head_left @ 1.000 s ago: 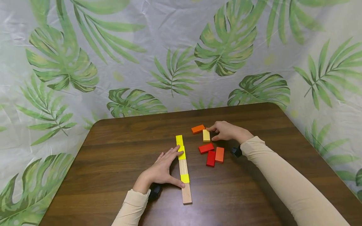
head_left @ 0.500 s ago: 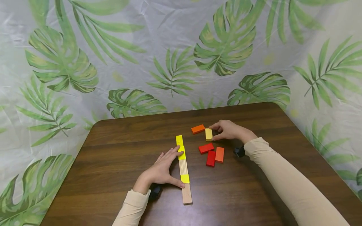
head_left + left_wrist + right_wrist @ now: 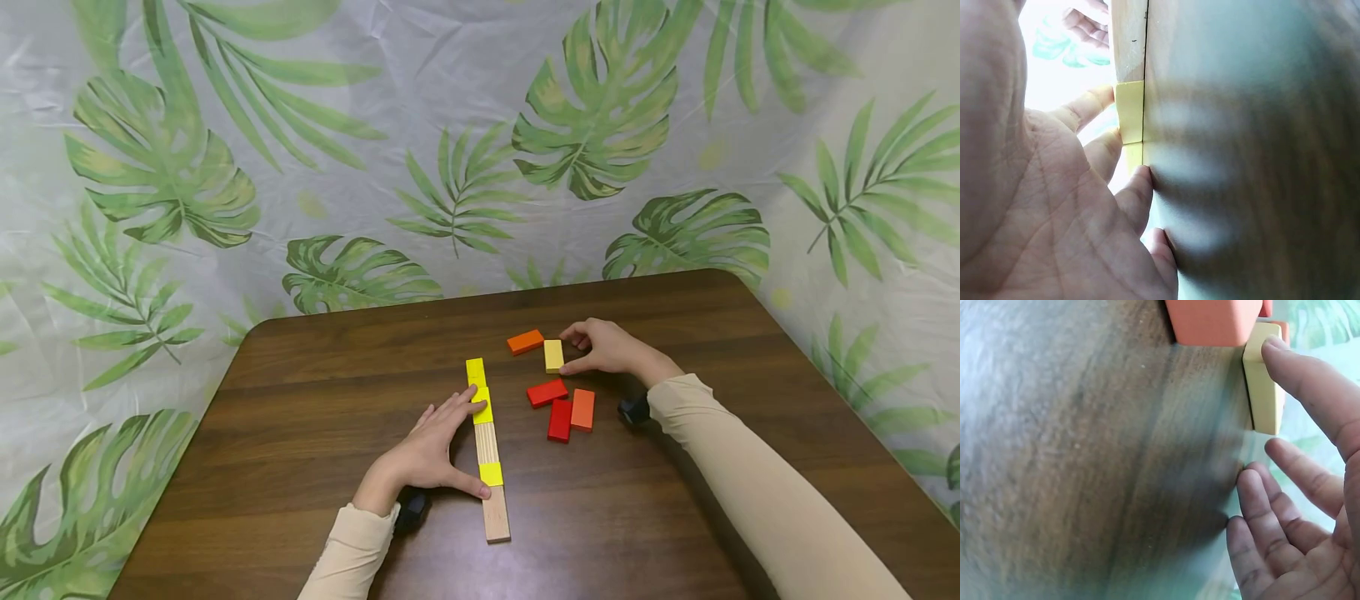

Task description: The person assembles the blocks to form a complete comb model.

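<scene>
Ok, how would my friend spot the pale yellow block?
On the brown table, look right of the long row to the loose blocks. The pale yellow block sits by the fingers of the right hand. Its loose neighbours are all red or orange.

1. A brown wood-grained bench (image 3: 300, 392) is carrying a row of yellow and wooden blocks (image 3: 487, 443).
2. An orange block (image 3: 525, 342) is lying near a pale-yellow block (image 3: 553, 356).
3. Two red blocks (image 3: 558, 422) are lying near a coral block (image 3: 582, 410).

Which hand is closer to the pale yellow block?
Right. The right hand is just to the right of the pale yellow block; the left hand is farther off, touching the row of blocks to its left.
</scene>
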A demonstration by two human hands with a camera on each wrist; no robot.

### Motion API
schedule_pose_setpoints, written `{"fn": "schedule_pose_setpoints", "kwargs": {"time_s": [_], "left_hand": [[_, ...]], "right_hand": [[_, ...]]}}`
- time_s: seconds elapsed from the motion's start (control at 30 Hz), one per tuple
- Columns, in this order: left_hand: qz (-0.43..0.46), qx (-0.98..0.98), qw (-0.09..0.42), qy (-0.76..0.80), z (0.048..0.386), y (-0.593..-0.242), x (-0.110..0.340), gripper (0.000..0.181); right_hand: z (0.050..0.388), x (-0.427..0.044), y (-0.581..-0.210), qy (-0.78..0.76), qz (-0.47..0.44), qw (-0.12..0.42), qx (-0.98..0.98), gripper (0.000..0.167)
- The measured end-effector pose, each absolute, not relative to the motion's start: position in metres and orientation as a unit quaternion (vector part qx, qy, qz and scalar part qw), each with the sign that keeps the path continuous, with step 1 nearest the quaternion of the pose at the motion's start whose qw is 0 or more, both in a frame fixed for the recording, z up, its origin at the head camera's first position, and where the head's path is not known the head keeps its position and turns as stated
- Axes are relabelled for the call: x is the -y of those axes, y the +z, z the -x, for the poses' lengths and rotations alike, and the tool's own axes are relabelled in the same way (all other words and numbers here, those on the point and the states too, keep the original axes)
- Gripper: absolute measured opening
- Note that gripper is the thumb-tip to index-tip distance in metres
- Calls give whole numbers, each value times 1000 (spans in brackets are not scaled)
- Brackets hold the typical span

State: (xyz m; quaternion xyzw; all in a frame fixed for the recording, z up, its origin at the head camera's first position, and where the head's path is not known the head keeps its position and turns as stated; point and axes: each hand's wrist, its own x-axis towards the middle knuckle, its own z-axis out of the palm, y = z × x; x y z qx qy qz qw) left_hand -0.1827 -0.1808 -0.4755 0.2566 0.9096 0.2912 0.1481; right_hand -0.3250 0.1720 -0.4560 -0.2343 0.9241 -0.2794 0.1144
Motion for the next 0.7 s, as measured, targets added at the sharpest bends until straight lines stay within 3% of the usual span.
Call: {"fn": "schedule_pose_setpoints", "kwargs": {"time_s": [0.7], "left_hand": [[-255, -913, 143, 286, 184, -475, 180, 120]], "right_hand": [[322, -173, -464, -278, 237, 90, -926, 64]]}}
